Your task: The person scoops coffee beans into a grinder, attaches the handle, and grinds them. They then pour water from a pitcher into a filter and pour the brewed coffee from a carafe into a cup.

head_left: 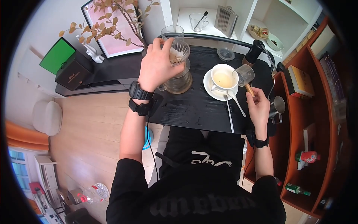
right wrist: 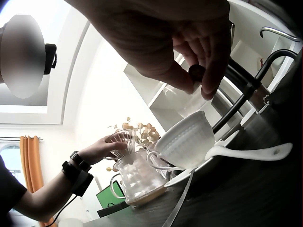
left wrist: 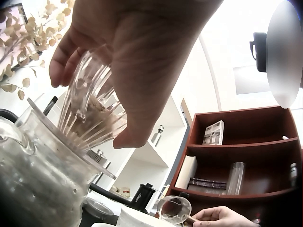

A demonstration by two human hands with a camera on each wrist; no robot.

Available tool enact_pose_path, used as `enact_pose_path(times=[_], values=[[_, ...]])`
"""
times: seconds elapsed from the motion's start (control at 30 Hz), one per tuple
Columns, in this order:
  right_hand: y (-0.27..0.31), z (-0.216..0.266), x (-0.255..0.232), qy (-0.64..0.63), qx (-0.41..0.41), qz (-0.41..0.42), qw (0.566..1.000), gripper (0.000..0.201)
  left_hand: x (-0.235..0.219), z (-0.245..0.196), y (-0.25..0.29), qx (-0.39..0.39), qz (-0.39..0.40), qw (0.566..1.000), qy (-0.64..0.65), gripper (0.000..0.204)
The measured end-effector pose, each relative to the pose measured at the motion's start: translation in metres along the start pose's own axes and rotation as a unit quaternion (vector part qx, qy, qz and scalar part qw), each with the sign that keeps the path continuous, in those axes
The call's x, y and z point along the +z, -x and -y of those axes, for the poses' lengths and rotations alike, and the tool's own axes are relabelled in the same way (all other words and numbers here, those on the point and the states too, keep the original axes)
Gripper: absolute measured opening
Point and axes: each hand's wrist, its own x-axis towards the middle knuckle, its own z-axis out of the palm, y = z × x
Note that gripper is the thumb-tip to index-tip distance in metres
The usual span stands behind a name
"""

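My left hand (head_left: 158, 66) grips a ribbed glass dripper (head_left: 180, 51) by its rim, over a glass server (head_left: 179, 83). Wet grounds in a paper filter show inside the dripper, which looks tilted in the left wrist view. The right hand (head_left: 258, 108) pinches the wooden handle (head_left: 250, 90) of a small glass cup (head_left: 244, 75), tipped at the rim of a white cup (head_left: 222, 79). Pale liquid fills part of that white cup, which stands on a saucer (head_left: 209, 89) with a white spoon (head_left: 237, 102).
A metal spoon (head_left: 229, 115) leans off the saucer toward the table's front edge. Behind stand a glass lid (head_left: 226, 54) and a black grinder (head_left: 253, 52). At the right is a steel pitcher (head_left: 276, 106); a tall glass (head_left: 172, 33) stands behind the dripper.
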Motion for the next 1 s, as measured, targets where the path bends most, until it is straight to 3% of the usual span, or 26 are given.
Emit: enact_pose_path(times=[0.1, 0.2, 0.43, 0.63, 0.77, 1.0], values=[[0.0, 0.002, 0.0, -0.085, 0.08, 0.004, 0.993, 0.021, -0.001, 0.0, -0.001, 0.005, -0.004, 1.0, 0.002, 0.069], [-0.006, -0.01, -0.008, -0.218, 0.199, 0.056, 0.954, 0.025, 0.001, 0.0, -0.001, 0.014, -0.01, 1.0, 0.005, 0.069], [-0.005, -0.022, -0.015, -0.075, 0.23, 0.088, 0.966, 0.032, 0.0, -0.003, -0.002, 0.007, 0.001, 1.0, -0.005, 0.07], [-0.005, -0.027, -0.012, 0.051, 0.19, 0.13, 0.972, 0.036, -0.002, -0.005, -0.002, 0.005, 0.011, 1.0, -0.008, 0.071], [-0.001, -0.02, -0.019, 0.095, 0.154, 0.084, 0.98, 0.038, -0.003, -0.005, -0.002, 0.006, 0.015, 1.0, 0.0, 0.071], [0.02, -0.009, -0.042, -0.058, 0.112, 0.067, 0.99, 0.023, -0.011, -0.002, -0.003, 0.026, 0.04, 0.998, 0.041, 0.087]])
